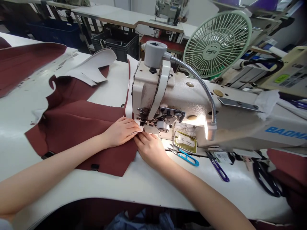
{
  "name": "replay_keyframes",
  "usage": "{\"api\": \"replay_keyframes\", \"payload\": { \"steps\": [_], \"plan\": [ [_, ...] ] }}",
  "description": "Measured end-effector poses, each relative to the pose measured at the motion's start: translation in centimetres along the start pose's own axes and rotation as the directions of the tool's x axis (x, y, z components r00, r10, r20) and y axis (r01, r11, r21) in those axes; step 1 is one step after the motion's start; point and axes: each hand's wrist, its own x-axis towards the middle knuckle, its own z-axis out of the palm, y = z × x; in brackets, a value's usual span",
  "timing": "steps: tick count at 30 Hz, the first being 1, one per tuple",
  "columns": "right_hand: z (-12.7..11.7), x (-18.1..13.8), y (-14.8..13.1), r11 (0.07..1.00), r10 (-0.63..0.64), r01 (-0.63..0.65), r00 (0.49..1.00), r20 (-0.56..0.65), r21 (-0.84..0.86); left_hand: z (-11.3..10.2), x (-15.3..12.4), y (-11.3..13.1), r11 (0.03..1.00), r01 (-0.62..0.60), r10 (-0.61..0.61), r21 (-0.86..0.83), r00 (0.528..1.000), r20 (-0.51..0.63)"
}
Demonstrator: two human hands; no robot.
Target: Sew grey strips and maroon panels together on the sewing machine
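A maroon, leather-like panel [79, 129] with a white backing lies across the table and reaches under the head of a sewing machine [146, 86]. Close to the needle area, my left hand [121, 131] presses its closed fingers onto the panel's edge. My right hand [151, 148] meets it from the other side, fingers curled at the same edge, with the fingertips partly hidden. A white and maroon strip [129, 86] stands up beside the machine head. Two black clips, one a front clip [95, 167] and one a left clip [48, 155], sit on the panel's lower edge.
Right of my hands lie blue thread snips [188, 158], purple snips [218, 167], a yellowish tin [176, 147] and black-handled scissors [266, 180]. A lit lamp [211, 130] hangs by the machine. Behind stand a green fan [218, 41] and a dark crate [120, 46]. More maroon material [31, 60] lies left.
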Motion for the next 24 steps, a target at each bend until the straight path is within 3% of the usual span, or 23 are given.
{"api": "replay_keyframes", "payload": {
  "steps": [5, 11, 19, 24],
  "plan": [
    [0.1, -0.3, -0.2, 1.000, -0.024, 0.024, 1.000, -0.020, -0.005, -0.4, -0.1, -0.1, 1.000, 0.014, -0.014, -0.007, 1.000, -0.001],
    [-0.7, -1.1, -1.5, 0.995, -0.101, 0.101, 0.995, -0.023, -0.005, 0.1, -1.6, 0.3, 0.991, -0.125, 0.127, 0.044, 0.990, -0.054],
    [-0.2, -0.8, -1.3, 0.997, -0.073, 0.072, 0.996, -0.058, -0.018, 0.5, -0.7, -1.2, 0.986, -0.143, 0.149, 0.091, 0.987, -0.067],
    [-0.8, -1.0, -1.8, 0.995, -0.022, 0.031, 0.996, -0.092, 0.094, 0.4, -0.3, -1.5, 0.979, -0.141, 0.152, 0.144, 0.986, -0.065]
  ]
}}
